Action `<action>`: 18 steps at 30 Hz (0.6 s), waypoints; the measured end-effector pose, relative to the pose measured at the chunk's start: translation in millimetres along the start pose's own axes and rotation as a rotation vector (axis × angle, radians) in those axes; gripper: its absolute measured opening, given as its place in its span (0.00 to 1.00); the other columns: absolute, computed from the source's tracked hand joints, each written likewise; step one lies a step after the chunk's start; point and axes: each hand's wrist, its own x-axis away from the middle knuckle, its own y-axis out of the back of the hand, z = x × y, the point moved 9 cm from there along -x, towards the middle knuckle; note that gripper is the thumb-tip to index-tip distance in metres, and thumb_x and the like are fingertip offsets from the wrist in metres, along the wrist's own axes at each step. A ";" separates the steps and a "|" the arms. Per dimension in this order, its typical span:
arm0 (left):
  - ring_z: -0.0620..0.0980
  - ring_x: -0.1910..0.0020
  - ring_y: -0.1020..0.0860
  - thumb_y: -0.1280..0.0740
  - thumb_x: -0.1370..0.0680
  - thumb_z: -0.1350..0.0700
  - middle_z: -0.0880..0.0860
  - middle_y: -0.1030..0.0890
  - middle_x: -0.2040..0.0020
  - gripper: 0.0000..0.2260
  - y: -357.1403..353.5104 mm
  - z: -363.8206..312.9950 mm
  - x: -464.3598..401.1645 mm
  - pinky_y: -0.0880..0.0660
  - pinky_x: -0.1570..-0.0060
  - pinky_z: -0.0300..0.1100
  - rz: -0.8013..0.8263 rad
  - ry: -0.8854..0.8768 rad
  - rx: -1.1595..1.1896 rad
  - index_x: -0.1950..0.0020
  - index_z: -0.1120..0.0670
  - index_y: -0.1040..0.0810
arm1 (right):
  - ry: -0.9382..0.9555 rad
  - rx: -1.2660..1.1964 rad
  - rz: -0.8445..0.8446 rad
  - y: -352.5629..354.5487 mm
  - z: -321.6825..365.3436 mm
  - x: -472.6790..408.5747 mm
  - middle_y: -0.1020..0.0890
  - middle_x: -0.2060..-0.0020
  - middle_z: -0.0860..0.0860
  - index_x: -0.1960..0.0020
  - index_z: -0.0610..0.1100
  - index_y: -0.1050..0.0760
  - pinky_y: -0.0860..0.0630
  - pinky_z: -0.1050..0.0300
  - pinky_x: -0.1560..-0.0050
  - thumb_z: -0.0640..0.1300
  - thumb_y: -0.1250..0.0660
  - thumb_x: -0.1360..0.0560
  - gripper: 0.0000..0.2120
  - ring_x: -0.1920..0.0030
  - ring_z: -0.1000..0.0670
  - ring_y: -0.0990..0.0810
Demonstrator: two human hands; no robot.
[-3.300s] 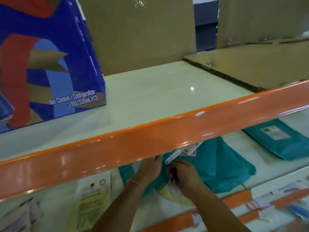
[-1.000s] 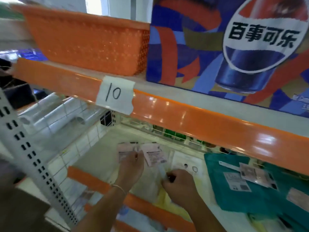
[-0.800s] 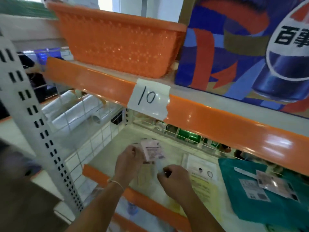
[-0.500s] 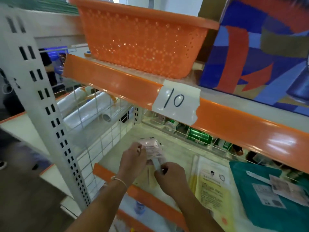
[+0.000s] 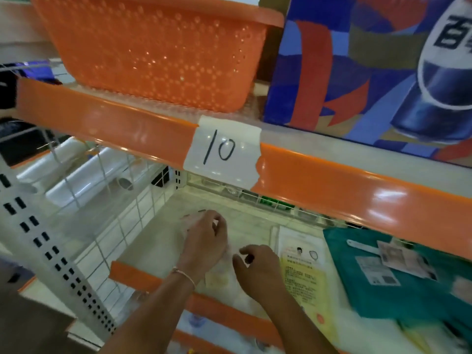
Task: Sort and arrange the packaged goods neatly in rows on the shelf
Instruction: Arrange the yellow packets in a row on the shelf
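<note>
clear packet under left hand

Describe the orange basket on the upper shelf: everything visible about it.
The orange basket looks like moulded plastic, with walls perforated by rows of small round holes and a smooth, solid rim that flares outward. Its walls taper toward the base. It stands upright on the upper shelf, behind the orange edge strip, left of the blue cola carton and above the taped "10" label. Its top is cut off by the frame, so the contents cannot be seen. Neither hand touches it.
</note>
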 end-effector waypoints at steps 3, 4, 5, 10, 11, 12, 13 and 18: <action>0.43 0.68 0.23 0.41 0.20 0.49 0.47 0.21 0.66 0.07 -27.1 -28.6 1.0 0.29 0.71 0.39 0.041 -0.068 -0.074 0.51 0.48 0.25 | -0.060 -0.003 -0.085 35.3 -30.1 3.1 0.20 0.50 0.53 0.38 0.49 0.22 0.33 0.67 0.55 0.56 0.37 0.23 0.18 0.57 0.58 0.26; 0.43 0.69 0.24 0.42 0.20 0.49 0.47 0.21 0.66 0.07 -39.0 -38.3 2.3 0.30 0.71 0.40 0.059 -0.095 -0.074 0.51 0.48 0.26 | -0.088 0.001 -0.108 48.3 -41.1 5.7 0.19 0.51 0.53 0.38 0.50 0.22 0.33 0.66 0.54 0.56 0.37 0.23 0.17 0.56 0.57 0.25; 0.44 0.69 0.24 0.42 0.20 0.49 0.47 0.22 0.66 0.07 -52.2 -48.0 4.2 0.29 0.71 0.41 0.085 -0.120 -0.049 0.51 0.49 0.26 | -0.116 0.006 -0.133 61.4 -53.0 8.6 0.19 0.51 0.53 0.39 0.50 0.22 0.33 0.66 0.53 0.55 0.36 0.23 0.16 0.55 0.57 0.25; 0.42 0.63 0.24 0.40 0.20 0.50 0.45 0.23 0.60 0.05 -115.2 -100.7 25.8 0.28 0.64 0.41 0.227 -0.213 0.026 0.48 0.48 0.26 | -0.247 -0.050 -0.253 123.5 -110.7 30.5 0.19 0.54 0.54 0.40 0.48 0.21 0.30 0.65 0.54 0.53 0.34 0.23 0.15 0.57 0.56 0.24; 0.41 0.62 0.24 0.40 0.20 0.51 0.45 0.22 0.59 0.05 -125.5 -113.3 32.6 0.27 0.62 0.42 0.243 -0.237 0.043 0.48 0.48 0.26 | -0.268 -0.055 -0.267 134.1 -121.6 35.5 0.19 0.55 0.55 0.41 0.48 0.21 0.30 0.64 0.55 0.53 0.34 0.23 0.15 0.57 0.56 0.24; 0.42 0.61 0.23 0.40 0.20 0.51 0.45 0.22 0.59 0.05 -138.1 -123.7 39.8 0.25 0.61 0.43 0.269 -0.248 0.056 0.48 0.48 0.25 | -0.285 -0.058 -0.275 144.0 -132.9 40.7 0.20 0.56 0.55 0.41 0.48 0.21 0.30 0.64 0.54 0.53 0.34 0.23 0.14 0.57 0.56 0.24; 0.44 0.62 0.22 0.40 0.20 0.51 0.46 0.21 0.60 0.05 -151.3 -133.4 47.1 0.23 0.60 0.44 0.299 -0.251 0.075 0.49 0.48 0.25 | -0.303 -0.060 -0.279 153.1 -144.1 45.2 0.19 0.56 0.54 0.41 0.47 0.21 0.29 0.64 0.53 0.52 0.34 0.23 0.14 0.57 0.55 0.23; 0.49 0.68 0.24 0.41 0.20 0.52 0.50 0.22 0.65 0.08 -217.0 -181.5 86.2 0.27 0.67 0.50 0.423 -0.368 0.034 0.53 0.52 0.24 | -0.378 -0.101 -0.318 197.6 -197.0 69.1 0.17 0.49 0.51 0.40 0.46 0.22 0.26 0.61 0.47 0.49 0.33 0.23 0.14 0.49 0.51 0.19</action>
